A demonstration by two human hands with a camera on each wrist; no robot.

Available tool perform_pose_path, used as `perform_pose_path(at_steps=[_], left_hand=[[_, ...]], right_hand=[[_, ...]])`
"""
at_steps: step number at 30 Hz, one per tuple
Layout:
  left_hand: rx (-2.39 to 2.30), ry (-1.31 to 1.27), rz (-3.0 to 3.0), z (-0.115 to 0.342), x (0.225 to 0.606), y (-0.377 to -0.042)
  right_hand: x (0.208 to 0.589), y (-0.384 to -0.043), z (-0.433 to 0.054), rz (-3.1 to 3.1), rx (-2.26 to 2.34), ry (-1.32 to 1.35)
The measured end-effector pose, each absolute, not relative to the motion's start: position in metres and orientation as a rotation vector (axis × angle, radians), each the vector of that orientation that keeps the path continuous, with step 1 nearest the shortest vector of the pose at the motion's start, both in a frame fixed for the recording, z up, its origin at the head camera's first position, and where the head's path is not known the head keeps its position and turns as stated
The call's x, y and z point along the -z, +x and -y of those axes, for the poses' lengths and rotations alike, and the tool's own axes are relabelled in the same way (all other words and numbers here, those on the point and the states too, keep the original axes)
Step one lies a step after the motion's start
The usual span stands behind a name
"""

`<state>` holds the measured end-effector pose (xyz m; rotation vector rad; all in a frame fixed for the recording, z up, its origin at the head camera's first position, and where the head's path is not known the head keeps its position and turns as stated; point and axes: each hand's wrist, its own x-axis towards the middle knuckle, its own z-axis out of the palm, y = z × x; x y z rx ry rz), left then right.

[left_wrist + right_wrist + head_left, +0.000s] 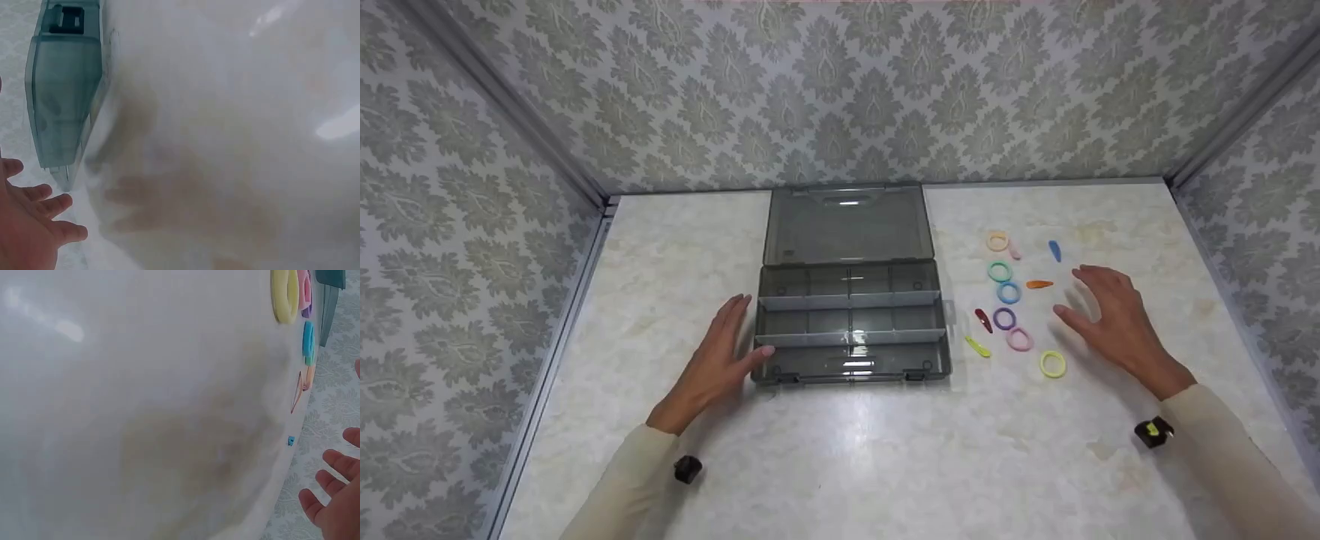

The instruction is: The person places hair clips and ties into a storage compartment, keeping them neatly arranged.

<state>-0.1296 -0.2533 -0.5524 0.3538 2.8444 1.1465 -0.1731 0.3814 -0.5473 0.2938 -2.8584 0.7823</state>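
A grey see-through organizer box (851, 319) lies on the table with its lid (847, 225) folded back; two dividers split it into three rows. My left hand (720, 364) is at the box's left side, fingers spread, its thumb overlapping the left rim in the head view. Right of the box lie small hair ties: peach (997, 241), green (1000, 271), blue (1009, 292), purple (1004, 319), pink (1019, 339) and yellow (1053, 364). Among them are snap hair clips: blue (1055, 251), orange (1039, 284), red (984, 320), yellow-green (978, 346) and pink (1015, 250). My right hand (1121, 326), holding nothing, hovers right of them.
The pale marbled table (825, 465) backs onto a patterned wall (840, 90), with more patterned panels at both sides. A small dark wrist camera (688, 469) sits by the left sleeve, another camera (1153, 432) by the right sleeve.
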Motion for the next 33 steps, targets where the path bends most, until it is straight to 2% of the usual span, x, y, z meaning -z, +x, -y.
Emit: perform_pose_path(at_steps=[6, 16, 33], left_hand=[[-1.275, 0.325, -2.777, 0.247, 0.557, -0.12], [-1.466, 0.269, -2.65, 0.24, 0.566, -0.101], [-1.449, 0.157, -2.653, 0.23, 0.584, -0.082]], right_hand=[[0.556, -0.176, -0.374, 2.907, -0.884, 0.207], [0.568, -0.186, -0.372, 2.942, -1.022, 0.216], [0.573, -0.204, -0.375, 2.893, -1.192, 0.132]])
